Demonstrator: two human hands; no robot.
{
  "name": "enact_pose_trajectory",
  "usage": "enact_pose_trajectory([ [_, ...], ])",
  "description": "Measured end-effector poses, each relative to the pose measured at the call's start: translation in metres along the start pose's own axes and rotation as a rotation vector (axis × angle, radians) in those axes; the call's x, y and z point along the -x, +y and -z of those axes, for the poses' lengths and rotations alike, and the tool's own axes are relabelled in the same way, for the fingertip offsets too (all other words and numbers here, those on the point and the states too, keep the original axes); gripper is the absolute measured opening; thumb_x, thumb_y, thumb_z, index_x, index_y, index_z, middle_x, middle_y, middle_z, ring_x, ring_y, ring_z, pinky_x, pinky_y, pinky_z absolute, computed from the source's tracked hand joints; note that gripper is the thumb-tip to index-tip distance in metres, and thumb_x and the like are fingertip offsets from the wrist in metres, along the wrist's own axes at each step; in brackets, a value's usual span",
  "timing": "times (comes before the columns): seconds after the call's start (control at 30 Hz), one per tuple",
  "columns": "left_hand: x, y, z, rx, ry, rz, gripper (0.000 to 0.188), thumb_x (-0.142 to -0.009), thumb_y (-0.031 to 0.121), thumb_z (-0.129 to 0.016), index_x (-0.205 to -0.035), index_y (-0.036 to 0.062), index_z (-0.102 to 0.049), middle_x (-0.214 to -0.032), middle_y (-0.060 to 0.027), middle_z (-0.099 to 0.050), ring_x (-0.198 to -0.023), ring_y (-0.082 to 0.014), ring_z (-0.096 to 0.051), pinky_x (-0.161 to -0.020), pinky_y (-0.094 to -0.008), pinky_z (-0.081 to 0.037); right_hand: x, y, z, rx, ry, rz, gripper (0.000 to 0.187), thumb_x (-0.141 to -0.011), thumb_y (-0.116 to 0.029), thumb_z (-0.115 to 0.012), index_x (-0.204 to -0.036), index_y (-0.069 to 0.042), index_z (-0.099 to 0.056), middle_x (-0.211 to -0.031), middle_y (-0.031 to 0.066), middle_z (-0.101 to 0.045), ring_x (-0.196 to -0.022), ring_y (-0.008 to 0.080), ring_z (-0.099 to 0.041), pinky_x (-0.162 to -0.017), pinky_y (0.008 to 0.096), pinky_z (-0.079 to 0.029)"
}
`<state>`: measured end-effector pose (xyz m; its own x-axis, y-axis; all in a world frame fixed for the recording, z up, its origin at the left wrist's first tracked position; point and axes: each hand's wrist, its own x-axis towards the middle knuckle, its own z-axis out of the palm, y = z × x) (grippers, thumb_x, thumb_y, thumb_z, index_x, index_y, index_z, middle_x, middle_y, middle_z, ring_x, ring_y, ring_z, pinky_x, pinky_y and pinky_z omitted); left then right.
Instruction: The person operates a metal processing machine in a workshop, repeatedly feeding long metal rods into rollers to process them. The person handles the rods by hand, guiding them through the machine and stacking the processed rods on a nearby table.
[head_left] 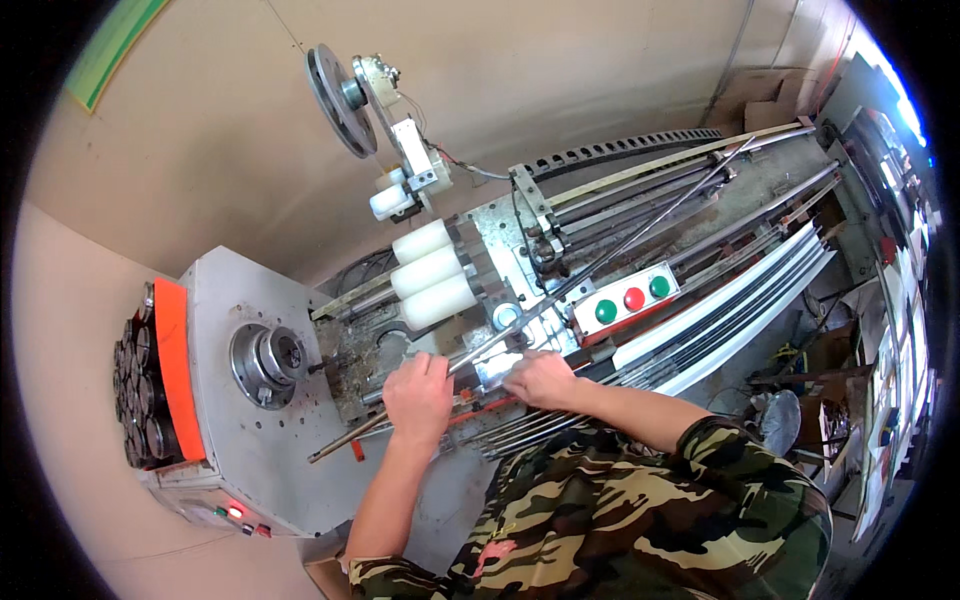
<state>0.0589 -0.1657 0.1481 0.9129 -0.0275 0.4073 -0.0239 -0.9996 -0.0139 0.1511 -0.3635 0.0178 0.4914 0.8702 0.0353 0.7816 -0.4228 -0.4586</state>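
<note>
The one head-worn view, from the left camera of a side-by-side pair, looks down upright and unmirrored; its wide fisheye frame sits close above the camouflage shirt (620, 520) at the lower edge and faces across the long machine (500, 245) toward the beige wall (560, 60), straight edges bending near the rim

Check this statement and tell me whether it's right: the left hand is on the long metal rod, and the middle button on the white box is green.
Not quite: the middle button on the white box is red, as the head view shows. The left hand is indeed on the long metal rod.
</note>
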Motion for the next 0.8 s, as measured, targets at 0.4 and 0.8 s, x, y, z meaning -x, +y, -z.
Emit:
enact_pose_trajectory([
  [0.4,0.011,0.014,-0.01,-0.157,0.146,0.032,0.016,-0.084,0.024,-0.074,-0.078,0.0146,-0.063,-0.074,-0.0033,-0.051,-0.065,-0.0262,-0.056,-0.056,-0.0409,-0.042,-0.022,0.02,-0.061,0.09,0.114,-0.171,0.026,-0.086,-0.023,-0.065,-0.108,-0.009,-0.07,-0.113,0.0101,-0.068,-0.1,0.0285,-0.067,-0.08,0.0438,-0.056],
  [0.8,0.02,0.021,-0.015,-0.062,0.173,0.134,0.017,-0.08,0.024,-0.078,-0.077,0.0144,-0.064,-0.08,-0.0041,-0.053,-0.066,-0.0283,-0.055,-0.057,-0.0427,-0.041,0.01,0.012,-0.023,-0.312,0.114,-0.281,0.057,-0.08,-0.018,-0.081,-0.133,-0.008,-0.063,-0.114,0.0112,-0.067,-0.102,0.0251,-0.068,-0.084,0.0372,-0.057],
])
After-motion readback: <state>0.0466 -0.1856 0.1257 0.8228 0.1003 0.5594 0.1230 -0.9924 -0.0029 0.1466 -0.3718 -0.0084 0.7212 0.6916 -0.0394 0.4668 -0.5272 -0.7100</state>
